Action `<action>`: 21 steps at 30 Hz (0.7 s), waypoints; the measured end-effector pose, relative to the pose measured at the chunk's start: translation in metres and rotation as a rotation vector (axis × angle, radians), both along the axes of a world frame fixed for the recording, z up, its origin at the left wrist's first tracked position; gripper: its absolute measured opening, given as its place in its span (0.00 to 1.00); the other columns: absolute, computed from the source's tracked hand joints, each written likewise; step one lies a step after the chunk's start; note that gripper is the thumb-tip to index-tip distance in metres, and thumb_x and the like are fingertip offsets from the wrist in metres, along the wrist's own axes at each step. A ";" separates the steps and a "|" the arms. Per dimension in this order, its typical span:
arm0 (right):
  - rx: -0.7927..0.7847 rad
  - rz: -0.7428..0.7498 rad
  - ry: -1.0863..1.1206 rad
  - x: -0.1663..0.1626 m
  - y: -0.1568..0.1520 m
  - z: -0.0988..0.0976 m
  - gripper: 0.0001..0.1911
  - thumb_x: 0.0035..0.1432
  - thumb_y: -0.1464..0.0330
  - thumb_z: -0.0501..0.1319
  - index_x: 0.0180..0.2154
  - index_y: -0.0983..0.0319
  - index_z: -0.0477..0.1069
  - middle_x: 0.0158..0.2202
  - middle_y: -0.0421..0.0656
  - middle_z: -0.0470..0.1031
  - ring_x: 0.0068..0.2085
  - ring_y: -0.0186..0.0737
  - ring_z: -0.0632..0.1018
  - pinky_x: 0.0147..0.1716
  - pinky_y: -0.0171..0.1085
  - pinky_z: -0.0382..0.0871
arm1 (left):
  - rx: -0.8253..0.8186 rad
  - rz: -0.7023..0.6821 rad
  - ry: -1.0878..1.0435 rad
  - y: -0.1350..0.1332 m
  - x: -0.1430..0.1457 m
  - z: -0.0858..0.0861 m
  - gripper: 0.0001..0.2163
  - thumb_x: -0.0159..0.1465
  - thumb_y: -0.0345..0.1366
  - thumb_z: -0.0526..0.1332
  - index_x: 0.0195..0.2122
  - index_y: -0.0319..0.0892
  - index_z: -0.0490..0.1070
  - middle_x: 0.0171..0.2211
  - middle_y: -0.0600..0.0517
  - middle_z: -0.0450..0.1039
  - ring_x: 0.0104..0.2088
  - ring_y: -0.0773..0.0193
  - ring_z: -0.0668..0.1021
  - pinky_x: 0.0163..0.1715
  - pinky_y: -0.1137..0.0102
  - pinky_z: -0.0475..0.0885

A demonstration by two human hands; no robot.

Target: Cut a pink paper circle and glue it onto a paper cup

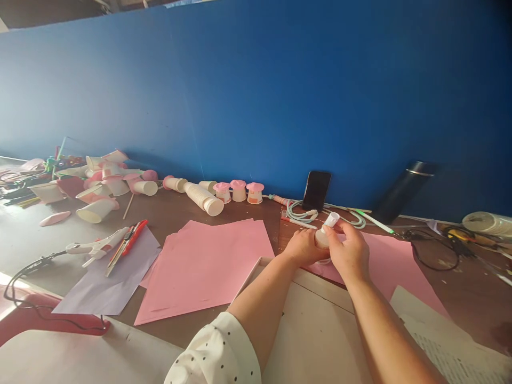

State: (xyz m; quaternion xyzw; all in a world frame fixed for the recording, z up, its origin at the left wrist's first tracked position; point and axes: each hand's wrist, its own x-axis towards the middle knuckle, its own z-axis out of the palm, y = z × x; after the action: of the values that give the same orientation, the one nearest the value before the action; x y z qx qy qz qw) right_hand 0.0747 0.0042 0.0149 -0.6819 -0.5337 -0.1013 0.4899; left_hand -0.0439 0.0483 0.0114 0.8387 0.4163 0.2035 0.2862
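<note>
My left hand [303, 248] is wrapped round an upturned paper cup [321, 238], whose pale base faces up. Between the fingers and thumb of my right hand [352, 253] is a short white tube [330, 219], glue-stick-like in shape. Its lower end meets the cup's base or hovers just over it; I cannot tell which. Both hands work close together above pink paper [388, 261], and they hide much of the cup. Several finished-looking cups with pink scalloped tops stand beyond on the left, the nearest being a pink-topped cup [255, 194].
Pink sheets [208, 266] lie left of my arms. Farther left are a red utility knife [127, 246], a white glue gun [98, 245], stacked cups [203, 198] and a heap of cups. A phone [317, 190] and black flask [403, 192] lean against the blue partition [256, 96].
</note>
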 end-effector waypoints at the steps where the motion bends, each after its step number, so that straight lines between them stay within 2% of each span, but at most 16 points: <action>1: 0.003 0.006 -0.011 0.000 0.000 0.000 0.18 0.56 0.56 0.60 0.42 0.61 0.77 0.39 0.49 0.81 0.41 0.52 0.78 0.42 0.44 0.68 | 0.004 -0.001 0.001 0.000 0.000 0.001 0.25 0.55 0.54 0.58 0.46 0.39 0.68 0.47 0.42 0.74 0.48 0.51 0.75 0.50 0.61 0.69; 10: -0.051 0.065 -0.095 -0.003 -0.003 0.002 0.18 0.58 0.57 0.58 0.41 0.62 0.77 0.35 0.49 0.80 0.40 0.51 0.77 0.40 0.43 0.69 | 0.072 -0.042 0.022 -0.002 0.000 0.006 0.16 0.59 0.47 0.57 0.41 0.41 0.69 0.42 0.46 0.76 0.44 0.54 0.77 0.50 0.62 0.69; 21: -0.092 0.104 -0.124 -0.002 -0.014 0.009 0.17 0.57 0.56 0.57 0.38 0.60 0.77 0.35 0.49 0.79 0.39 0.50 0.77 0.39 0.43 0.69 | 0.035 -0.020 0.027 -0.003 -0.001 0.006 0.18 0.58 0.48 0.58 0.42 0.40 0.69 0.44 0.44 0.76 0.46 0.52 0.76 0.50 0.62 0.68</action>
State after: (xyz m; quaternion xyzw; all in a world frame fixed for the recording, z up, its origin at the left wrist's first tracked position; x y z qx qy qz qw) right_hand 0.0723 -0.0102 0.0235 -0.6675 -0.6018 -0.0928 0.4286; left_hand -0.0452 0.0456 0.0174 0.8504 0.4080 0.1967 0.2677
